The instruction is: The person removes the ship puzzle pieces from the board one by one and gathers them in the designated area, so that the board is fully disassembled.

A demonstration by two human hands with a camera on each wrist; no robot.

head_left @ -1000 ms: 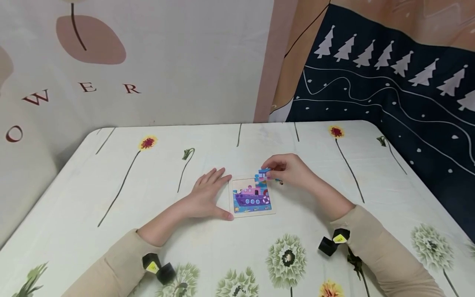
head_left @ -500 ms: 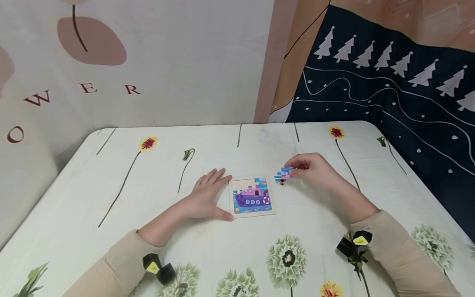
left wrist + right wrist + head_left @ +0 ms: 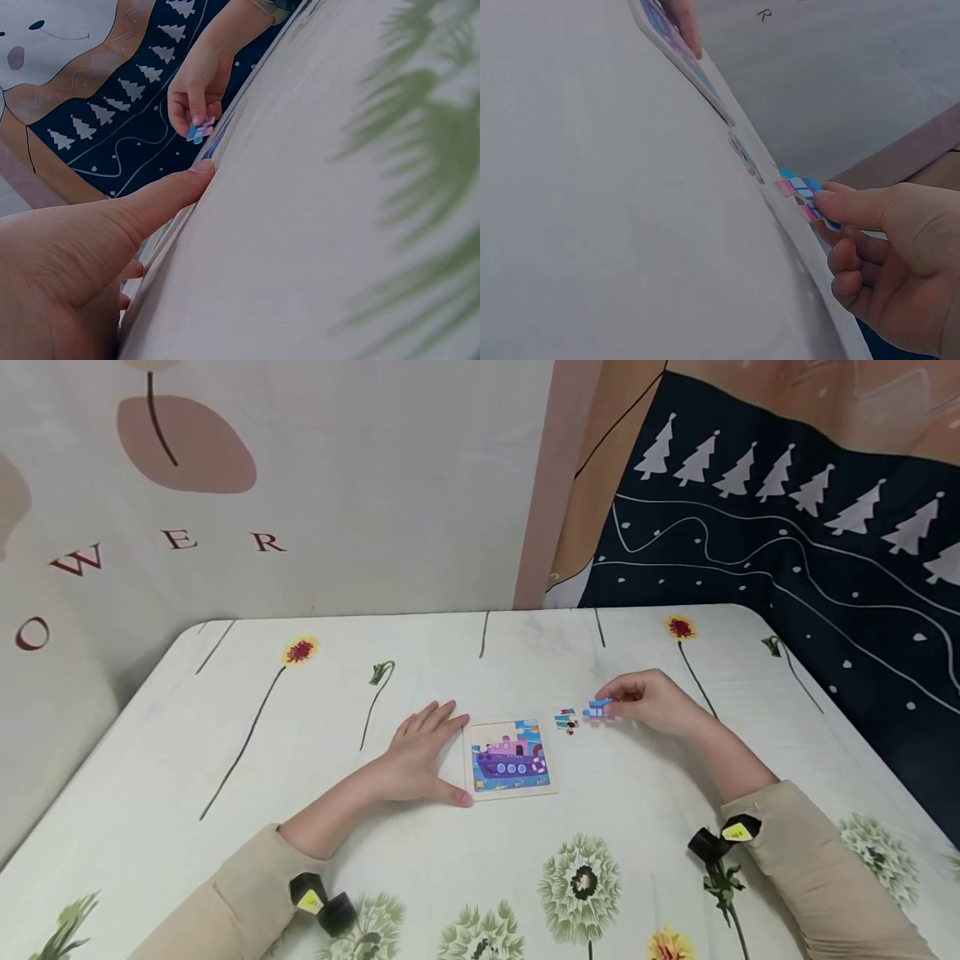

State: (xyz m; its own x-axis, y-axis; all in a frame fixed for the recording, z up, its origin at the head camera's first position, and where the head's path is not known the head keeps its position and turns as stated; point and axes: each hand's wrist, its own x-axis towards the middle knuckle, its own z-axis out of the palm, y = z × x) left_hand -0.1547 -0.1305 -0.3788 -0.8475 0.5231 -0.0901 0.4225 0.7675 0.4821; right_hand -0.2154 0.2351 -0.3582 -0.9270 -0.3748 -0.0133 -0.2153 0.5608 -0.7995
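Right hand (image 3: 651, 700) pinches a blue-and-pink puzzle piece (image 3: 597, 709), off the puzzle board's (image 3: 517, 792) right side | left hand (image 3: 420, 760), fingers spread, rests at its left edge | loose pieces (image 3: 566, 721) lie between | I'd judge it mostly filled, upper-left gap remaining | pinched piece has moved rightward from the top-right corner since a second ago

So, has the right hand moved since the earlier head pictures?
Yes. The right hand, pinching a piece, has moved rightward in the head view, away from the puzzle, which has stayed put.
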